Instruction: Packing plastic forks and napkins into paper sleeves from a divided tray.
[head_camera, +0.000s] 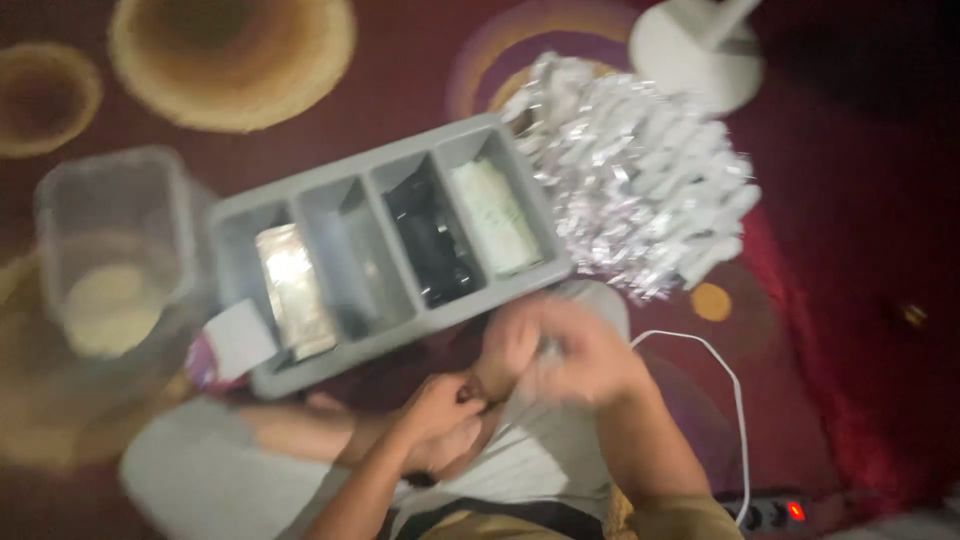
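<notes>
A grey tray (390, 165) with four compartments lies on the dark red patterned carpet. Its compartments hold a shiny foil stack (293, 290), dark items (432, 245) and pale flat packets (497, 215); one looks bare. A large heap of silvery foil packets (635, 165) lies just right of the tray. My left hand (440, 410) is curled near my lap, below the tray. My right hand (575, 350) is blurred with motion at the tray's near right corner, fingers closed around something small and pale that I cannot make out.
A clear plastic tub (115, 245) with pale contents stands left of the tray. A white round lamp base (695, 45) is at the top right. A white cable (725, 380) runs to a power strip (775, 512) with a red light. A small white and pink packet (230, 345) leans on the tray.
</notes>
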